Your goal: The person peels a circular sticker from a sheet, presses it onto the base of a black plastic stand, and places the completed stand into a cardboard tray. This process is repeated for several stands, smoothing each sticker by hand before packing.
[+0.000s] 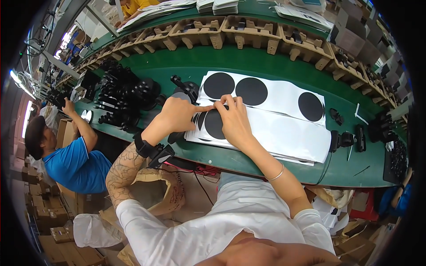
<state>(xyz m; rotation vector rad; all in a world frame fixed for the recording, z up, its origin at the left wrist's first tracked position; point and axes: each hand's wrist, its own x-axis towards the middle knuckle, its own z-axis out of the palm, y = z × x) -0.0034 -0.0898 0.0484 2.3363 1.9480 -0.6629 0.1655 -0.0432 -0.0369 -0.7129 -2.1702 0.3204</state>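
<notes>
White sheets (pixel 284 117) bearing black round stickers (pixel 251 91) lie stacked on the green bench. My right hand (pixel 234 122) rests over one black disc (pixel 214 124) on the front strip, its fingers bent and the tips closed at the disc's upper edge. From the left, my left hand (pixel 176 114) reaches in with its index finger stretched until it meets the right fingertips. The left thumb is by the sheet's left edge; the other left fingers are partly hidden. Beside the left hand stands a black stand with a round base (pixel 188 88). A black strapped device (pixel 153 150) sits on my left wrist.
Many black stand parts (pixel 120 95) crowd the bench at left. Brown moulded trays (pixel 250 32) line the back. To the right are a black clamp-like part (pixel 341 139) and a black bar (pixel 360 138). A person in blue (pixel 73 164) works at far left.
</notes>
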